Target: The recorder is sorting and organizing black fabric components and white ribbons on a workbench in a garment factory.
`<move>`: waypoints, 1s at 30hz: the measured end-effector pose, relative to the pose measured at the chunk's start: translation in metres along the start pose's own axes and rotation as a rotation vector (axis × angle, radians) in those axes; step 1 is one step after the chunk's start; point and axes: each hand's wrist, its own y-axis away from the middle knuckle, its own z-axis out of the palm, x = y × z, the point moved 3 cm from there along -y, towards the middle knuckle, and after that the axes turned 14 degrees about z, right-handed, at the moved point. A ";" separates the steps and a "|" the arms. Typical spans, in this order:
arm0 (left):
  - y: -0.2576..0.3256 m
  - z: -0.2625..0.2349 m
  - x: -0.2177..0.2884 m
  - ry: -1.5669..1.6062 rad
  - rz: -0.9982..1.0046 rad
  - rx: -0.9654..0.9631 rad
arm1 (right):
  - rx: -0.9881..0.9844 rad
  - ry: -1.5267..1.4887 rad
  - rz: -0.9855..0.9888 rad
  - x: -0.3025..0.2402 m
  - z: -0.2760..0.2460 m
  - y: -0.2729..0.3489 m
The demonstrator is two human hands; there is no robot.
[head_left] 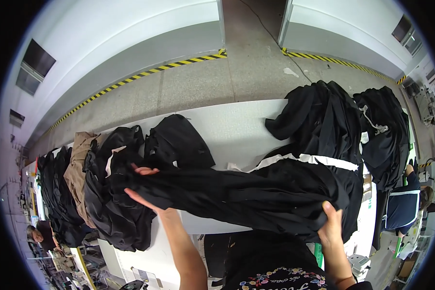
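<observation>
A long black garment (227,193) is stretched sideways in front of me, above the white table (237,118). My left hand (150,199) holds its left end, the cloth lying between the thumb and the outstretched fingers. At the other end, my right hand (330,224) grips the bunched fabric with the thumb on top. Behind the garment's right part runs a white strip (319,160) on dark cloth. Whether that strip belongs to the held piece is hidden by the folds.
Dark garments (116,212) and a tan one (77,179) are heaped at the left. A black folded piece (179,142) lies near the middle. More black piles (324,116) stand at the right. Co-workers sit at both sides, one in a dark top (402,208).
</observation>
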 end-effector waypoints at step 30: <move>0.078 -0.111 0.090 -2.502 -0.218 -0.778 | -0.120 1.846 -0.267 0.089 0.103 -0.094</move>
